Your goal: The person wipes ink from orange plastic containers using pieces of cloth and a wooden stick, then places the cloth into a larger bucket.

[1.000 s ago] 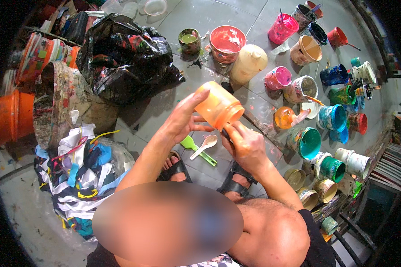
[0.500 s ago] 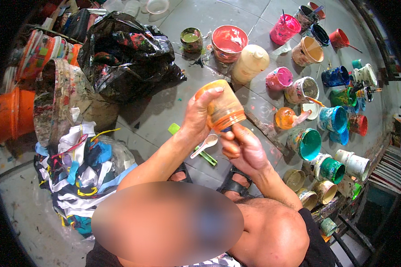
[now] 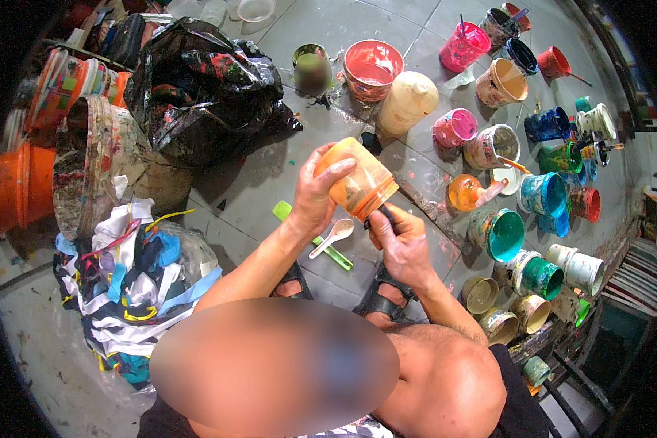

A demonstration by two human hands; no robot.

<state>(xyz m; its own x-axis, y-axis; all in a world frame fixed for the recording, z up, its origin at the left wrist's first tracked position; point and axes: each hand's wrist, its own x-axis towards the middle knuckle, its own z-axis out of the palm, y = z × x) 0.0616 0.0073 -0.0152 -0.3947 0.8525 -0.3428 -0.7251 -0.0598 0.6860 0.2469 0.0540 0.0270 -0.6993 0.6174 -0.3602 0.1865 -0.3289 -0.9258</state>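
Observation:
My left hand (image 3: 315,191) is wrapped round an orange-stained, see-through plastic jar (image 3: 356,179), which is tilted with its threaded mouth toward my right hand. My right hand (image 3: 403,247) is closed on a narrow dark tool (image 3: 376,217) at the jar's mouth. The tool's far end is hidden, so its kind does not show. On the floor below the jar lie a white spoon (image 3: 337,232) and a green plastic strip-like tool (image 3: 334,254), the spoon lying across it.
Several paint tubs, among them a teal one (image 3: 505,235) and a pink one (image 3: 456,128), crowd the right side. A cream bottle (image 3: 409,104) stands beside a red bowl (image 3: 373,69). At left are a black plastic bag (image 3: 204,102), a stained bucket (image 3: 87,171) and fabric scraps (image 3: 135,285).
The jar has tipped and shifted slightly left and down in my left hand. My right hand has turned and moved slightly, and more of the dark tool shows at the jar's mouth.

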